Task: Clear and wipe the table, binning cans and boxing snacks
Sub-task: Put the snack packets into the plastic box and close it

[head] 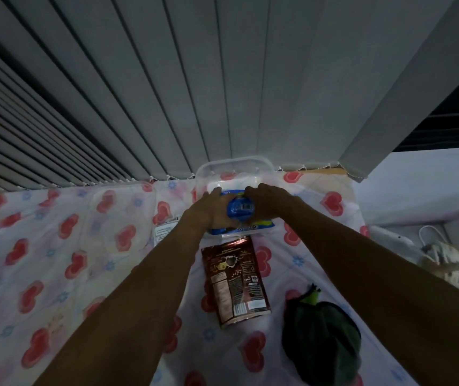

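Grips meet at the far middle of the bench: your left grip and your right grip each curl their fingers round one side of a blue snack packet, pinching it between them. The packet sits at the near wall of a clear plastic box, low in its opening. A flat blue strip shows just under your hands. In this dim light I cannot tell whether it is the same packet or a second one.

Just nearer you, a brown snack packet lies flat on the cloth, apart from both hands. A white labelled packet lies partly hidden under your left forearm. Left of it, what looks like a clear lid rests on the bench. At your lower right lies a dark green cloth, bunched.

The bench wears a white tablecloth printed with red hearts and pale blue flowers, rumpled in long folds. The box stands at its far edge, against grey vertical blinds that fill the wall behind. Off the bench to the right is a white ledge, and below it a pale corded bag.
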`<state>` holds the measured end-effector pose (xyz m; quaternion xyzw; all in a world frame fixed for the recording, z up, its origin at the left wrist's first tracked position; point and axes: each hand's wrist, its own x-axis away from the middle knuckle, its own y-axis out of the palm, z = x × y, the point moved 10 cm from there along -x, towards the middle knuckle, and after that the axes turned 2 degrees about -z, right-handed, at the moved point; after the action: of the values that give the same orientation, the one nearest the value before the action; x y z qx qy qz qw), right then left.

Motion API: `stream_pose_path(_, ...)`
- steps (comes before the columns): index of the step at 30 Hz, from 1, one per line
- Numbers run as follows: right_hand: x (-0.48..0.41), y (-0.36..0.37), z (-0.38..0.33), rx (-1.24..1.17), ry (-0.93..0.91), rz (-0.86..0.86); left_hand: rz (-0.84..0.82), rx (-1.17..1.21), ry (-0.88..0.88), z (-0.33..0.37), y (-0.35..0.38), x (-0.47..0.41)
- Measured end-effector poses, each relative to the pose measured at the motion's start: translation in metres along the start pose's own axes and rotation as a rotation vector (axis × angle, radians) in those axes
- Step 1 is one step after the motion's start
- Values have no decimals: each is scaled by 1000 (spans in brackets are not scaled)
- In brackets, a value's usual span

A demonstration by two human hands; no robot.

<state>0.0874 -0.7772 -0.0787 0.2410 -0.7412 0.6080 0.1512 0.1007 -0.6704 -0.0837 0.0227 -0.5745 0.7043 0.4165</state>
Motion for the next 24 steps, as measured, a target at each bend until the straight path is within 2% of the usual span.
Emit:
stream_pose_path(5,16,-24,-17,19,10,174,79,12,-4,-11,-16,20)
stream_pose_path(8,24,-44,-44,-3,-28,293,218,64,-29,-30,-39,39)
stream_pose_path(11,25,-54,-81,-61,-77,313,336,90,-87,-63,-56,63)
stream_pose_path(16,13,-44,-153,34,-169,282,260,-9,-236,-131,-29,98)
stream_pose_path(21,-12,-13,-203,135,-193,209,167,-119,-187,-159,9,110)
stream_pose_path(24,-29,9,-215,142,-178,173,215,-205,-150,-163,20,106)
